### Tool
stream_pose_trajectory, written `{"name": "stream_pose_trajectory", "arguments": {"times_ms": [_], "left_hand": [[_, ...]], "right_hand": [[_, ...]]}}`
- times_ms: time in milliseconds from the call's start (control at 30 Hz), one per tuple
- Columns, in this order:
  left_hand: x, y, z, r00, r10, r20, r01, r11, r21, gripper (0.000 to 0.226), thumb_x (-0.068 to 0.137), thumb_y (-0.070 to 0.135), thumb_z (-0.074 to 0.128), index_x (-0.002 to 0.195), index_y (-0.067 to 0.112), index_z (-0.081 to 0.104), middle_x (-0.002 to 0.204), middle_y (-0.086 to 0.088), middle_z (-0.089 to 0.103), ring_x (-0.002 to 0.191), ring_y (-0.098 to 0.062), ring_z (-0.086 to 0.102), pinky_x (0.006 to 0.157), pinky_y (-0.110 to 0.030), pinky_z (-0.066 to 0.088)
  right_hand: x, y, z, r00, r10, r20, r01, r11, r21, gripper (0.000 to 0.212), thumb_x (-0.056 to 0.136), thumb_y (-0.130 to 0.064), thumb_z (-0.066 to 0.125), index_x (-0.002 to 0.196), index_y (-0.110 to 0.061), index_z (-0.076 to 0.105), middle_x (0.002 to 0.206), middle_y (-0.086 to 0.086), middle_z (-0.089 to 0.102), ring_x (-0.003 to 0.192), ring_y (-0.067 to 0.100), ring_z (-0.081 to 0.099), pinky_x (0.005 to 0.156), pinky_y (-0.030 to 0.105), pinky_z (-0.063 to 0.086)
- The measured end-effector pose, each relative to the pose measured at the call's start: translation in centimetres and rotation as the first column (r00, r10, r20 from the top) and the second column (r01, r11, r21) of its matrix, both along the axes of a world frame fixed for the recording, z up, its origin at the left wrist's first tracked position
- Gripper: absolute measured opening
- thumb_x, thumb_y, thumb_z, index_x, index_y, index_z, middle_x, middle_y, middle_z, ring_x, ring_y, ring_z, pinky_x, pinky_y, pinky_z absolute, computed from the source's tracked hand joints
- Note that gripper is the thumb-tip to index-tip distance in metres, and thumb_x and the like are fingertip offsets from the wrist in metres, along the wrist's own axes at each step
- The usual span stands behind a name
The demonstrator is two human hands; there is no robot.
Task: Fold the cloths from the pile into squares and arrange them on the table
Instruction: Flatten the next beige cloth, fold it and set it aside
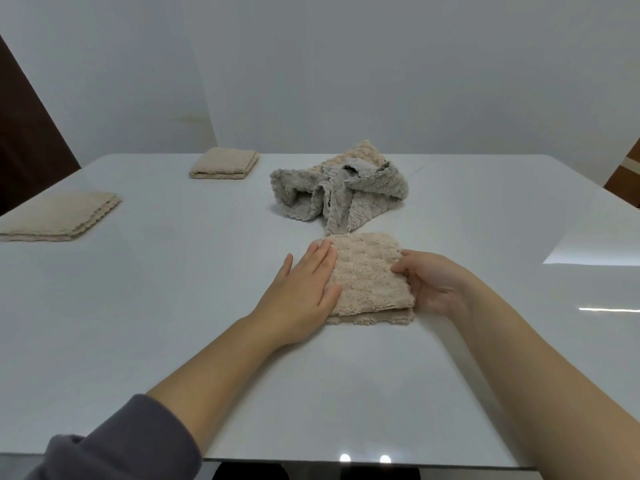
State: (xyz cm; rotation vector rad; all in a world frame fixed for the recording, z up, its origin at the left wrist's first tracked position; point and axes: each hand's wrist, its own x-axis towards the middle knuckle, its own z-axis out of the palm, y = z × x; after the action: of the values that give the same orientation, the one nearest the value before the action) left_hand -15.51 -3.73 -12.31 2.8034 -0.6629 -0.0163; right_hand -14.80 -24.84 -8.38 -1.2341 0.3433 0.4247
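A beige fluffy cloth (369,278), folded to a rough square, lies on the white table (173,306) in front of me. My left hand (304,292) presses flat on its left edge with straight fingers. My right hand (429,282) pinches the cloth's right edge, thumb on top and fingers underneath. Behind it sits the pile (339,188) of crumpled grey and beige cloths. Two folded beige cloths lie apart on the left: one at the far side (225,164) and one near the left edge (62,216).
The table's front edge runs close to my body. A white wall stands behind the table, with brown panels at the far left and far right. A bright reflection lies on the table at the right.
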Motion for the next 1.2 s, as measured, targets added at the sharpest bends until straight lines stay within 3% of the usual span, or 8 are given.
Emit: {"name": "stream_pose_trajectory", "arguments": {"times_ms": [133,233,400,533,633,767,1000,1200], "left_hand": [[0.0,-0.1,0.2,1.0,-0.008,0.007,0.007,1.0,0.003,0.061,0.103,0.044,0.021,0.155,0.02,0.0,0.161,0.009,-0.015,0.144,-0.002,-0.018,0.12,-0.04,-0.007],[0.0,-0.2,0.4,1.0,-0.004,0.01,0.005,0.998,-0.068,0.062,0.102,0.044,0.025,0.155,0.022,0.004,0.161,0.011,-0.011,0.145,-0.001,-0.016,0.121,-0.039,-0.006],[-0.4,-0.9,0.1,1.0,0.014,-0.028,-0.016,0.998,-0.057,0.062,0.103,0.043,0.023,0.155,0.02,0.0,0.16,0.008,-0.016,0.145,-0.004,-0.02,0.121,-0.04,-0.003],[-0.7,-1.3,-0.2,0.996,0.034,-0.078,-0.042,0.993,-0.108,0.061,0.103,0.041,0.024,0.155,0.021,0.0,0.161,0.008,-0.014,0.145,-0.004,-0.017,0.121,-0.04,-0.003],[0.1,-0.5,0.5,0.995,0.024,-0.095,-0.055,0.938,-0.341,0.052,0.103,0.036,0.03,0.152,0.02,0.023,0.16,0.005,0.017,0.147,-0.007,0.008,0.12,-0.042,0.008],[4.0,0.7,2.6,0.969,0.13,-0.208,-0.229,0.779,-0.584,0.041,0.097,0.02,0.051,0.138,0.019,0.046,0.132,0.009,0.051,0.126,-0.006,0.044,0.109,-0.028,0.033],[7.1,1.9,5.5,0.891,-0.115,-0.438,-0.123,0.87,-0.478,0.023,0.09,0.005,0.061,0.108,0.018,0.065,0.082,0.005,0.064,0.073,-0.004,0.06,0.073,-0.019,0.048],[7.2,4.5,6.3,0.776,-0.196,-0.6,-0.043,0.932,-0.359,0.017,0.082,0.024,0.074,0.097,0.015,0.07,0.088,-0.006,0.068,0.081,-0.016,0.058,0.072,-0.031,0.042]], "right_hand": [[-0.1,-0.4,0.1,0.994,0.028,0.109,0.004,0.958,-0.286,0.032,0.09,0.013,0.041,0.108,-0.006,0.06,0.064,0.005,0.059,0.041,0.009,0.053,0.04,0.02,0.045],[0.0,-0.7,-0.1,0.985,0.053,0.167,0.036,0.871,-0.491,0.044,0.088,0.004,0.052,0.129,-0.013,0.054,0.081,0.006,0.063,0.06,0.015,0.058,0.06,0.03,0.051],[0.9,0.8,0.9,0.844,0.293,0.448,0.314,0.407,-0.858,0.059,0.092,-0.014,0.051,0.148,-0.013,0.034,0.14,0.008,0.049,0.126,0.024,0.049,0.106,0.037,0.038],[2.1,4.1,0.0,0.776,0.533,0.337,0.215,0.279,-0.936,0.039,0.095,-0.012,0.038,0.133,-0.006,0.047,0.139,0.011,0.048,0.132,0.032,0.041,0.108,0.042,0.034],[2.3,4.4,-2.2,0.779,0.603,0.173,0.13,0.115,-0.985,0.042,0.098,-0.019,0.031,0.136,-0.007,0.043,0.149,0.01,0.038,0.143,0.031,0.025,0.115,0.048,0.02],[1.9,4.1,-2.8,0.769,0.609,0.194,0.166,0.104,-0.981,0.05,0.101,-0.022,0.026,0.149,-0.011,0.031,0.159,0.006,0.025,0.149,0.023,0.012,0.12,0.045,0.006],[1.7,3.6,-2.7,0.678,0.695,0.24,0.173,0.167,-0.971,0.049,0.099,-0.02,0.031,0.148,-0.015,0.034,0.153,0.0,0.036,0.146,0.02,0.02,0.119,0.041,0.008],[2.7,2.7,-2.6,0.53,0.803,0.273,-0.007,0.325,-0.946,0.063,0.084,-0.023,0.03,0.146,-0.02,0.04,0.151,-0.001,0.041,0.146,0.013,0.024,0.122,0.039,0.007]]}}
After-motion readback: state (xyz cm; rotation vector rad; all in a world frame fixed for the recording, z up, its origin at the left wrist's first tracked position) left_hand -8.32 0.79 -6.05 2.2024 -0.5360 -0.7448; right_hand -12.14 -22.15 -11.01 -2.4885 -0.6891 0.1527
